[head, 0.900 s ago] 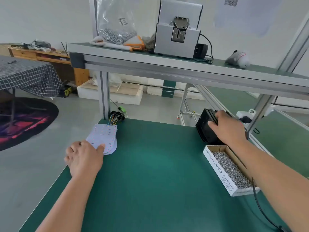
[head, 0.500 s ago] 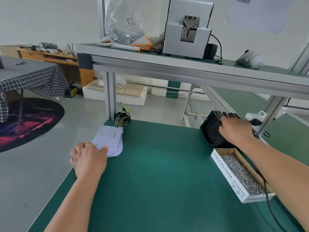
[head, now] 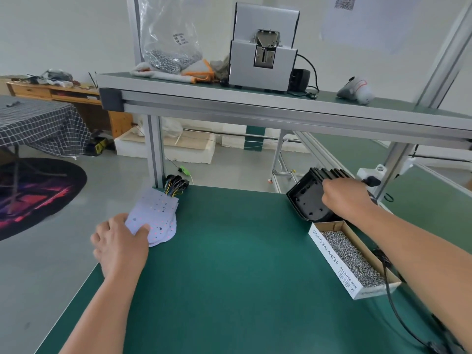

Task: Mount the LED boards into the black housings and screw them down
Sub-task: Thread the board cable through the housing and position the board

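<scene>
A stack of white LED boards with coloured wires lies at the far left of the green bench. My left hand pinches the near edge of the top board, thumb on its face. At the far right a row of black housings leans on edge. My right hand grips the front housing, fingers curled over its top edge, and tilts it toward me so its inner face shows.
A cardboard box of small silver screws sits near the right edge, a black cable running past it. The shelf above carries a screw feeder, a bag of screws and gloves. An aluminium post stands behind the boards.
My right hand has tipped the front housing away from the row, toward me. My left hand has closed its pinch on the top board's near edge.
</scene>
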Demonstrator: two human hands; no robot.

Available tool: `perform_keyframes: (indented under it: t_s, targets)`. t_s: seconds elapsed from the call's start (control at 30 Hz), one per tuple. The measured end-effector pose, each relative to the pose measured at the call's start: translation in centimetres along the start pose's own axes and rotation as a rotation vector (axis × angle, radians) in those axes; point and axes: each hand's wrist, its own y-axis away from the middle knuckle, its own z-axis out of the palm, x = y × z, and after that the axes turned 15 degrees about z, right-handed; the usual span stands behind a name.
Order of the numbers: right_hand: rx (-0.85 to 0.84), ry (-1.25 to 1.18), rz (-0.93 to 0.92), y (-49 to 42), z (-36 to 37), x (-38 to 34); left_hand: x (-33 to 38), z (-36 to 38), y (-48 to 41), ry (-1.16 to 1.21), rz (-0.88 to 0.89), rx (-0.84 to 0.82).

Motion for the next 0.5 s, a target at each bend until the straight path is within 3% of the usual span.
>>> perform_keyframes:
  t_s: [0.2,0.33,0.5]
  targets:
    - [0.02,-0.101,0.021,1.0,-0.5,0.4,-0.6,0.0,0.0,0.171,-0.058,0.021]
    - [0.063,-0.416,0.089,2.2,-0.7,0.5,-0.8,-0.1,0.0,0.215,-0.036,0.005]
    - [-0.016,-0.697,0.12,7.2,-0.2,0.2,-0.5,-0.5,0.4,0.31,-0.067,0.031]
